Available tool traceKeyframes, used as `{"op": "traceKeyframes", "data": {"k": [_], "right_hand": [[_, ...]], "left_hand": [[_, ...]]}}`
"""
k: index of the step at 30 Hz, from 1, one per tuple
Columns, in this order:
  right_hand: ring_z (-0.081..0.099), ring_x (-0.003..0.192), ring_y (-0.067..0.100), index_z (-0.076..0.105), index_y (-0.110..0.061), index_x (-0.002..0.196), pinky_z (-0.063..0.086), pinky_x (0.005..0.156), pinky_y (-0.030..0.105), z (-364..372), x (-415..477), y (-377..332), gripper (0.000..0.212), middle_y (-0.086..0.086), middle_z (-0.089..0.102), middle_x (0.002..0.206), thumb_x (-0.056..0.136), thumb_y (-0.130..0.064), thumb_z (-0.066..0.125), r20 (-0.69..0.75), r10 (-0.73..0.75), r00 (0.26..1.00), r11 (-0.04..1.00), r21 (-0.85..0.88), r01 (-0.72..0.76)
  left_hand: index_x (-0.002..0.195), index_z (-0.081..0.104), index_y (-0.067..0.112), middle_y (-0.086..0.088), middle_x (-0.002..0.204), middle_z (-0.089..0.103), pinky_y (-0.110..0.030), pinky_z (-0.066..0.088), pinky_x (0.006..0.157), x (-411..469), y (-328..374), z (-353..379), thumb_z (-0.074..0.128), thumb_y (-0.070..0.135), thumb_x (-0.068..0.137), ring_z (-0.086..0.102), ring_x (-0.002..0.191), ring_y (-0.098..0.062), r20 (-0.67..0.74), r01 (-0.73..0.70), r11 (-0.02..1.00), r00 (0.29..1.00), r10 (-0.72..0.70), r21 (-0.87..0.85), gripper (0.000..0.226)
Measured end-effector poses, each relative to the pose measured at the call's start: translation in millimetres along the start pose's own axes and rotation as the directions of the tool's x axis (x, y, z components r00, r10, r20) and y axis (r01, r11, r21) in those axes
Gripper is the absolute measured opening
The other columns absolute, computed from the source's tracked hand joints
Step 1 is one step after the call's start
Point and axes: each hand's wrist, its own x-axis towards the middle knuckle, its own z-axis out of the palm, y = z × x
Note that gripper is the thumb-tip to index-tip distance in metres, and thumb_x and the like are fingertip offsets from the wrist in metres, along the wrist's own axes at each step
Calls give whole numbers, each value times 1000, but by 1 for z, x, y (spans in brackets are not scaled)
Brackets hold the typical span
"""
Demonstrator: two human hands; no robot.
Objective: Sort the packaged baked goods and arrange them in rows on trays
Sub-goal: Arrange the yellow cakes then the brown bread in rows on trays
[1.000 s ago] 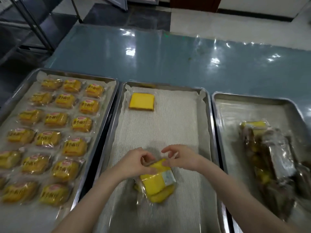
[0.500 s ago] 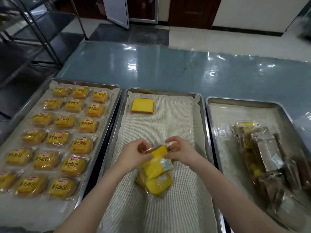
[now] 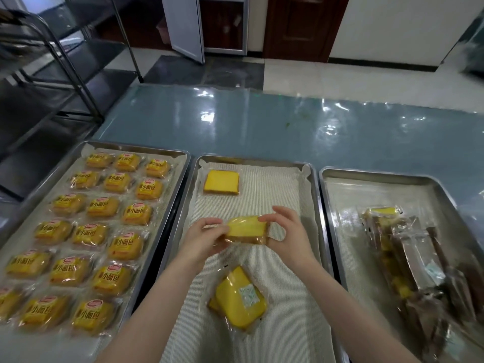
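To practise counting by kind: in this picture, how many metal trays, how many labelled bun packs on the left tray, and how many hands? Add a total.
Metal trays: 3
Bun packs on the left tray: 18, one cut by the picture's edge
Hands: 2, left hand and right hand, holding one cake pack
Total: 23

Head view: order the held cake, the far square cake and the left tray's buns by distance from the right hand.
1. Held cake, pinched by the right hand, over the middle tray.
2. Square cake, middle tray's far left corner.
3. Buns, on the left tray.
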Motion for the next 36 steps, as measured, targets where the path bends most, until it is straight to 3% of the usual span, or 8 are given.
{"op": "traceKeyframes", "data": {"k": [3, 7, 12, 14, 18, 26, 32, 36], "right_hand": [[59, 106, 8, 62, -30, 112, 49, 95, 22, -4, 5, 10, 50, -7, 59, 118, 78, 6, 69, -21, 121, 992, 976, 187, -115], [66, 102, 14, 67, -24, 108, 53, 90, 28, -5, 15, 22, 39, -3, 71, 106, 85, 7, 57, -29, 313, 949, 845, 464, -265], [65, 102, 11, 67, -17, 117, 51, 93, 31, -8, 48, 37, 34, -1, 72, 106, 86, -3, 64, -71, 388, 919, 779, 558, -286], [64, 105, 9, 65, -15, 121, 51, 96, 33, -10, 67, 48, 37, -2, 70, 110, 86, -5, 65, -102, 379, 920, 811, 515, -277], [59, 113, 5, 58, -19, 130, 49, 97, 27, -12, 108, 73, 45, -7, 64, 120, 88, -5, 64, -136, 349, 927, 883, 379, -277], [55, 117, 11, 55, -21, 131, 47, 100, 29, -13, 153, 98, 49, -5, 57, 132, 87, 0, 59, -145, 357, 923, 924, 200, -326], [50, 125, 16, 51, -17, 135, 43, 105, 31, -16, 145, 93, 49, -1, 50, 139, 88, -10, 63, -116, 334, 936, 942, 77, -326], [45, 125, 9, 57, -18, 129, 31, 99, 16, -17, 113, 70, 42, -2, 46, 138, 88, -9, 63, -201, 274, 940, 952, -79, -295]], "left_hand": [[109, 59, 11, -17, 107, 63, -27, 56, 64, 10, 1, 10, 71, 1, 81, 66, 89, -27, -54, -86, 993, 995, 82, -82, 32], [108, 58, 15, -13, 111, 60, -29, 58, 69, 29, -2, 32, 71, 2, 82, 64, 97, -26, -86, -173, 983, 982, 168, -60, 32], [110, 64, 24, 5, 115, 61, -24, 50, 88, 60, 1, 66, 72, 16, 84, 59, 107, -11, -85, -287, 930, 946, 313, 230, 28], [120, 62, 20, 4, 121, 52, -14, 45, 82, 76, 8, 78, 67, 19, 88, 53, 104, -7, -77, -306, 885, 933, 353, 351, 32], [121, 63, 19, 3, 114, 57, -29, 47, 94, 113, 16, 93, 61, 19, 93, 56, 106, -14, 3, -391, 727, 881, 473, 565, 28], [130, 57, 18, 3, 114, 63, -15, 42, 79, 153, 15, 112, 52, 17, 97, 55, 96, -5, 141, -460, 536, 835, 531, 708, 33], [143, 43, 20, 3, 135, 53, -24, 38, 102, 143, 12, 106, 56, 16, 95, 49, 123, -12, 258, -482, 500, 854, 451, 720, 49], [132, 54, 18, 3, 128, 57, -28, 46, 99, 112, 10, 75, 62, 14, 91, 54, 116, -11, 204, -460, 541, 861, 467, 704, 42]]}}
